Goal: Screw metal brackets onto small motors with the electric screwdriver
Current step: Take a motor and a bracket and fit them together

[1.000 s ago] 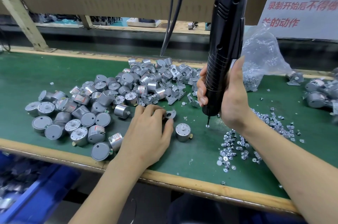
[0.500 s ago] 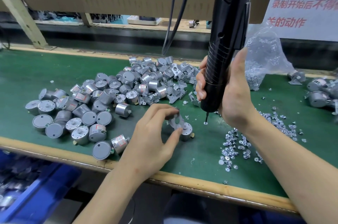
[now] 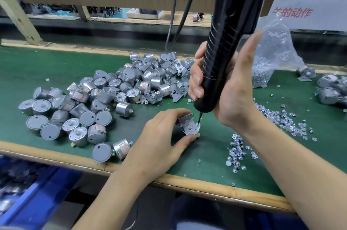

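My left hand (image 3: 159, 139) pinches a small round motor with a metal bracket (image 3: 188, 124) laid on its top, holding it on the green mat between fingers and thumb. My right hand (image 3: 231, 87) grips the black electric screwdriver (image 3: 225, 46), which hangs from above and leans to the right. Its bit tip (image 3: 199, 120) touches the right edge of the bracket, where a screw sits. A heap of loose grey motors (image 3: 84, 109) lies to the left, with loose brackets (image 3: 169, 89) at the heap's right end.
Loose screws (image 3: 238, 154) are scattered right of the held motor and further right (image 3: 285, 119). A clear plastic bag (image 3: 272, 57) stands at the back right. More motors (image 3: 330, 91) lie at the far right. A blue bin (image 3: 33, 198) sits below the wooden table edge (image 3: 206, 186).
My left hand picked up a bracket and set it on the single motor, then took hold of both. The screwdriver swung left and down until its bit met the bracket.
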The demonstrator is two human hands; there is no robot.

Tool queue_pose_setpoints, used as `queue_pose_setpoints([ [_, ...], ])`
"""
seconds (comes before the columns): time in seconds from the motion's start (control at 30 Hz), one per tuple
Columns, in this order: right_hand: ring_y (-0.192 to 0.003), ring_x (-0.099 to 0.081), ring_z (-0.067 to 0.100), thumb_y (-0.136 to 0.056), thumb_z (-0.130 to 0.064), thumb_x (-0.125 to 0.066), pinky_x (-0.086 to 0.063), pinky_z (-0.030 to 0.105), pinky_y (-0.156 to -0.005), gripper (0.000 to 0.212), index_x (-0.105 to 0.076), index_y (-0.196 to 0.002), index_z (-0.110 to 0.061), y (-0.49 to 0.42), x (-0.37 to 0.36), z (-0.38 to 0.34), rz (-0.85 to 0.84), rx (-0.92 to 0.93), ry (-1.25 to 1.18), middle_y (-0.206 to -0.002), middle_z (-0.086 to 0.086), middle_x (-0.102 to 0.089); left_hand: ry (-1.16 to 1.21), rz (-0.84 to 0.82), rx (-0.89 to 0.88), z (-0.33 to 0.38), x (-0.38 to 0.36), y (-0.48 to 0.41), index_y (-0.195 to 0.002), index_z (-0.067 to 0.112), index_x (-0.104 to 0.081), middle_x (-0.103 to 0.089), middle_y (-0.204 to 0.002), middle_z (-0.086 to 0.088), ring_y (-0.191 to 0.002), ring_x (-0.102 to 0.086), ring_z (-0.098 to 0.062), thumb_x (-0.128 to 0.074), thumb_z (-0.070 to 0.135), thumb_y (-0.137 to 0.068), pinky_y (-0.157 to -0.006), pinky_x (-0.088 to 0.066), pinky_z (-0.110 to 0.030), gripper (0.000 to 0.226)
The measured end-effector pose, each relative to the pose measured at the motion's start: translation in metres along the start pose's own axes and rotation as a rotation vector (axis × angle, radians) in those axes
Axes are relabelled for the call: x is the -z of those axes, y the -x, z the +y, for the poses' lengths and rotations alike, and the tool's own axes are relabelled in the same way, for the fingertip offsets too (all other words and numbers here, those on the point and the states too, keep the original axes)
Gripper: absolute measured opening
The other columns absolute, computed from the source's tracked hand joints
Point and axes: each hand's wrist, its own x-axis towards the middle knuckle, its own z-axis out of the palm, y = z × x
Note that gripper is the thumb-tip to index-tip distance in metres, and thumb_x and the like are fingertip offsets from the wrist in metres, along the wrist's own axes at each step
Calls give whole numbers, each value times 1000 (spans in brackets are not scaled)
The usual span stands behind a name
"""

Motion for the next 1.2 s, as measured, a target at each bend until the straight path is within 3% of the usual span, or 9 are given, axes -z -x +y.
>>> queue_pose_setpoints([
  [0.67, -40, -42, 17, -87, -68, -4, -37, 25, -46, 75, -51, -84, -9, 5, -5, 9, -28, -78, -16, -54, 3, -48, 43, 18, -42, 3, 2, 0, -115, 20, -60, -60, -100, 17, -87, -48, 18, -78, 22, -82, -76, -32, 0, 38],
  [0.97, -39, -41, 18, -86, -68, -3, -37, 25, -46, 76, -50, -84, -8, 6, -7, 10, -27, -77, -1, -54, 4, -47, 41, 20, -43, 4, 2, -1, -113, 18, -61, -50, -94, 30, -87, -47, 21, -79, 20, -82, -76, -31, 2, 36],
  [1.2, -40, -42, 17, -86, -67, -3, -37, 26, -46, 75, -49, -86, -7, 7, -8, 11, -33, -82, -12, -54, 4, -47, 34, 9, -38, 5, 3, -1, -110, 20, -61, -56, -96, 19, -88, -48, 18, -76, 25, -84, -76, -33, -1, 30],
])
